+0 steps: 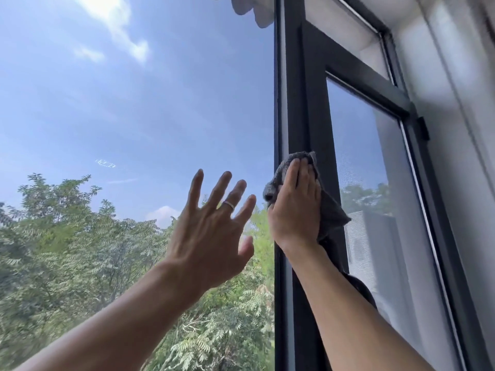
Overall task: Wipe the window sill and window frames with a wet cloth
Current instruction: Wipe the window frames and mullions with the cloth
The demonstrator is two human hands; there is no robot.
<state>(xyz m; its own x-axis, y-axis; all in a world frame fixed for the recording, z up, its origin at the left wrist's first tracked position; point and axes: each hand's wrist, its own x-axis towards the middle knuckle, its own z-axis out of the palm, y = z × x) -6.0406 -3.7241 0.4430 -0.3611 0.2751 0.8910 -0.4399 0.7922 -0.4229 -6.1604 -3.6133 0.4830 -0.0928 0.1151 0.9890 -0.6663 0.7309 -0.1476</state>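
- Right hand point(296, 207), centre right of the frame: fingers straight and together, palm pressing the grey cloth point(330, 210) flat against the dark vertical window frame point(302, 103). The forearm runs down to the lower right edge.
- The cloth lies between the right palm and the frame. A bunched fold shows past the fingertips and at the thumb side; a loose corner hangs out to the right of the hand, over the edge of the narrow pane point(375, 162).
- Whether the thumb curls round the cloth cannot be told; the thumb is hidden behind the bunched fold.
- Left hand point(211, 231), centre of the frame: fully spread, fingers apart and straight, holding nothing. A ring point(228, 205) sits on one finger. Whether the palm touches the large pane point(134, 103) or hangs just before it cannot be told.
- The left hand is just beside the cloth, to its left, and not touching it.
- No containers are in view.
- The dark frame stands upright right of centre, with a crossbar point(369, 84) slanting in the upper right and a small dark fitting point(423, 128) on its far right member.
- A pale wall point(455, 116) fills the right edge.
- Through the large pane: green trees point(80, 250) in the lower left, blue sky with white cloud above.
- The narrow pane shows a faint reflection of trees and speckling.
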